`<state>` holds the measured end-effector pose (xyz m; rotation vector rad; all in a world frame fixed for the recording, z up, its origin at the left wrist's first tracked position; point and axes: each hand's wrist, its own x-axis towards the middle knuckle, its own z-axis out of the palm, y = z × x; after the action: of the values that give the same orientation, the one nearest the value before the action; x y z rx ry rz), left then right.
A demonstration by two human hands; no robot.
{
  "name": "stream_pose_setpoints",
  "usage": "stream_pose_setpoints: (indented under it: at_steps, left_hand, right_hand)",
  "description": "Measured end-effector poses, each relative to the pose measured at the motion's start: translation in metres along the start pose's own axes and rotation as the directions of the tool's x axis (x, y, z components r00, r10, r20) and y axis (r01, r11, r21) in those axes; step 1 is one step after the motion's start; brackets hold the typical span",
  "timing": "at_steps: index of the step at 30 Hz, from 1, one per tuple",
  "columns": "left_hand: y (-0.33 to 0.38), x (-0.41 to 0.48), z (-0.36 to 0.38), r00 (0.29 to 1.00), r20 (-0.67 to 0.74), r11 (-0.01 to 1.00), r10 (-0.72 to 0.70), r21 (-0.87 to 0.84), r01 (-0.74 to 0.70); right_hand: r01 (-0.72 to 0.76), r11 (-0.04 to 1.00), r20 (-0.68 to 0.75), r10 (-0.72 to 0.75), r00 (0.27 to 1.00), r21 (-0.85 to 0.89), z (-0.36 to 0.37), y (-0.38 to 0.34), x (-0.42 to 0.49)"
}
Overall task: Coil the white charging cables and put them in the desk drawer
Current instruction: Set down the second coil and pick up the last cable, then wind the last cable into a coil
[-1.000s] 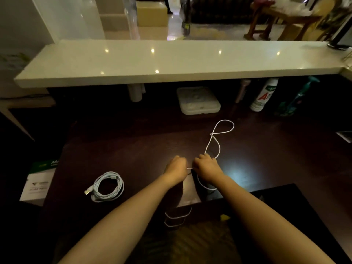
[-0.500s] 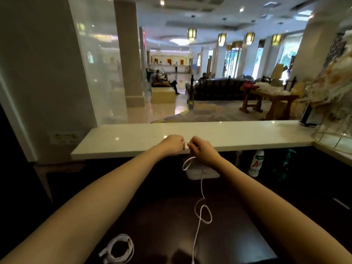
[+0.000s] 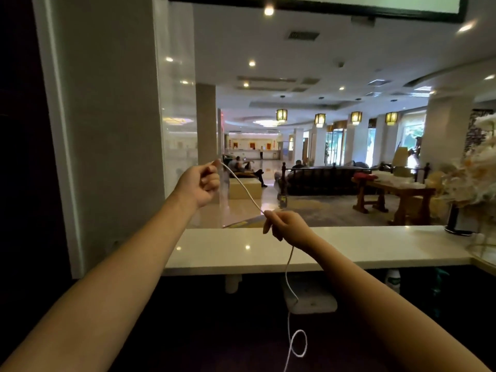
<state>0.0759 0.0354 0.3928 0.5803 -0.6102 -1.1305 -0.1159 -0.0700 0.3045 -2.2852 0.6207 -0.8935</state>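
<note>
The left hand (image 3: 201,183) is pinching one end of the white cable (image 3: 243,187) up high, fingers curled. The right hand (image 3: 285,224) is gripping it lower down, above the white counter (image 3: 375,248); the rest is hanging over the dark desk (image 3: 214,331), forming a small loop.

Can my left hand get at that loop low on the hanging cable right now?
Probably not yet: the left hand pinches the white cable up high, and the loop hangs far below the right hand. Nothing blocks the way down, though.
</note>
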Motion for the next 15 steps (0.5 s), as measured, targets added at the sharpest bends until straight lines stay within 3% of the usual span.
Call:
stream_pose_setpoints:
  at_steps: [2, 9, 11, 13, 15]
  left_hand:
    - [0.02, -0.008, -0.013, 0.993, -0.038, 0.992, 0.108, -0.067, -0.11]
    - [0.025, -0.006, -0.017, 0.983, -0.089, 0.98, 0.164, -0.104, -0.172]
    - [0.023, -0.009, -0.02, 0.962, -0.121, 0.961, 0.246, -0.097, -0.258]
    - [0.02, -0.014, -0.019, 0.929, -0.132, 0.936, 0.346, -0.024, -0.352]
    - [0.017, -0.02, -0.018, 0.905, -0.07, 0.89, 0.42, 0.224, -0.396]
  right_hand:
    - [0.063, 0.995, 0.081, -0.057, 0.995, -0.071, 0.023, -0.014, -0.001]
    - [0.065, 0.989, 0.047, -0.059, 0.997, -0.133, 0.03, -0.014, -0.007]
    - [0.067, 0.974, 0.112, -0.043, 0.993, -0.217, 0.032, -0.015, -0.006]
    - [0.073, 0.939, 0.207, -0.003, 0.978, -0.336, 0.034, -0.016, -0.009]
    - [0.124, 0.888, 0.255, -0.008, 0.967, -0.443, 0.036, -0.022, -0.012]
